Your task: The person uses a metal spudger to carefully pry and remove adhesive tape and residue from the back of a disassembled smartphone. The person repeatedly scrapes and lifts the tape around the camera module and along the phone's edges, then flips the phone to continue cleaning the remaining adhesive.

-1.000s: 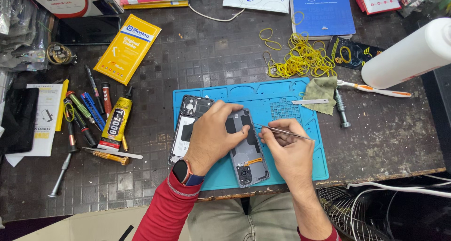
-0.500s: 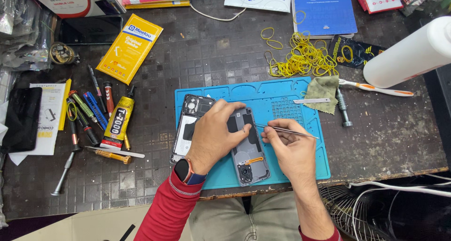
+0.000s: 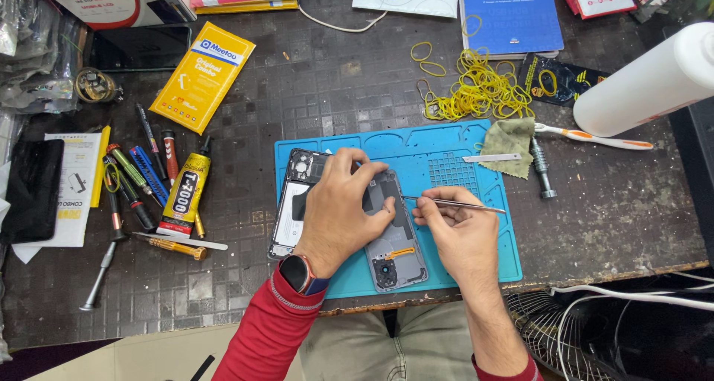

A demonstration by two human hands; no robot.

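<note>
An opened grey phone body (image 3: 396, 240) lies on a blue repair mat (image 3: 446, 147), with a second phone frame (image 3: 294, 202) beside it on the left. My left hand (image 3: 338, 210) presses down on the top of the grey phone, fingers spread over both pieces. My right hand (image 3: 457, 232) pinches thin metal tweezers (image 3: 465, 204) whose tip points left at the phone's upper right edge. A watch sits on my left wrist above a red sleeve.
Screwdrivers and a glue tube (image 3: 182, 191) lie left of the mat. Yellow rubber bands (image 3: 476, 91), a green cloth (image 3: 509, 139), a toothbrush (image 3: 595, 136) and a white bottle (image 3: 647, 80) sit at the right. Boxes and booklets line the far edge. A fan grille (image 3: 565, 336) is below the table.
The grey phone has shifted a little to the right under my left hand. My right hand with the tweezers stays at the phone's edge.
</note>
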